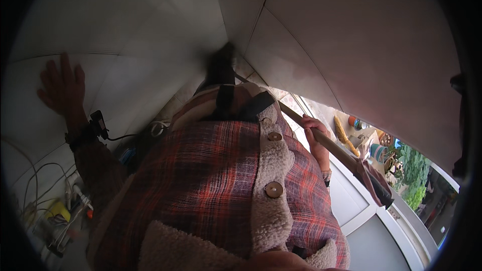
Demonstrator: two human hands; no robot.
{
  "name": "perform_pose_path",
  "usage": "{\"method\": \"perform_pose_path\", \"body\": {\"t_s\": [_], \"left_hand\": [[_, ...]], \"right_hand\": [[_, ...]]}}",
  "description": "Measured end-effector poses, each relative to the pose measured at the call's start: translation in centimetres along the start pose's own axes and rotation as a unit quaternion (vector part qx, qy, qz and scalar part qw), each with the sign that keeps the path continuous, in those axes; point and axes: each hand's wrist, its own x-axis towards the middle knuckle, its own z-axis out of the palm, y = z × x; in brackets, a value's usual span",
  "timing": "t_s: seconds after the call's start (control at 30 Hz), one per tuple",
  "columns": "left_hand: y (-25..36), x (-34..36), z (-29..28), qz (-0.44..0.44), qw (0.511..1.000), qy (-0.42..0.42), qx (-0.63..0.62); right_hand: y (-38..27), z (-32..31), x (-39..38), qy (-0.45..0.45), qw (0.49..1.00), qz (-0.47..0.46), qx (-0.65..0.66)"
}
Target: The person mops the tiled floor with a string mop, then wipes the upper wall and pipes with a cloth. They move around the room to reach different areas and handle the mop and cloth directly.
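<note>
My left hand (63, 88) is raised at the left, fingers spread, against the pale tiled wall (150, 30); it seems to rest on it, and nothing is in it. Strapped to that wrist is a small black device (99, 124) with a cable. My right hand (316, 138) is closed around a long brownish pole (337, 153) beside my right side. The pole runs slantwise from the floor ahead, partly hidden by my body. Its near end carries a dark reddish covering (374, 178) with a black tip; I cannot tell what tool this is.
A large pale panel (361, 35) rises on the right, close to the wall's corner. Behind the pole is a white door frame (351, 195), with green plants (414, 170) and pots beyond it. Loose cables (37, 185) and a yellow object (57, 211) lie at lower left.
</note>
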Motion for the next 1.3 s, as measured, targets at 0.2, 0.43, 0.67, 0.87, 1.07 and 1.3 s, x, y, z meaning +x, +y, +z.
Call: {"method": "perform_pose_path", "body": {"t_s": [0.2, 0.43, 0.67, 0.87, 1.07, 1.3], "left_hand": [[0.2, -0.7, 0.5, -0.002, 0.996, 0.084, -0.001], [-0.6, -0.4, 1.3, 0.025, 1.0, 0.005, 0.017], [-0.5, -0.8, 3.0, 0.023, 0.997, -0.032, 0.07], [-0.8, -1.3, 3.6, 0.01, 1.0, -0.016, 0.002], [-0.4, -1.0, 2.6, 0.011, 0.997, -0.065, 0.029], [0.1, -0.3, 0.5, -0.002, 1.0, 0.011, -0.012]], "right_hand": [[-0.8, 0.6, 1.7, -0.014, 0.999, 0.024, -0.032], [0.7, -2.6, -6.5, 0.034, 0.995, 0.075, -0.063], [-0.8, -5.0, -13.0, 0.104, 0.982, 0.135, -0.079], [-1.7, -5.4, -12.7, 0.066, 0.985, 0.132, -0.091], [-0.9, -4.9, -9.4, 0.064, 0.989, 0.104, -0.079], [0.3, -2.9, -6.0, 0.057, 0.997, 0.049, -0.006]]}}
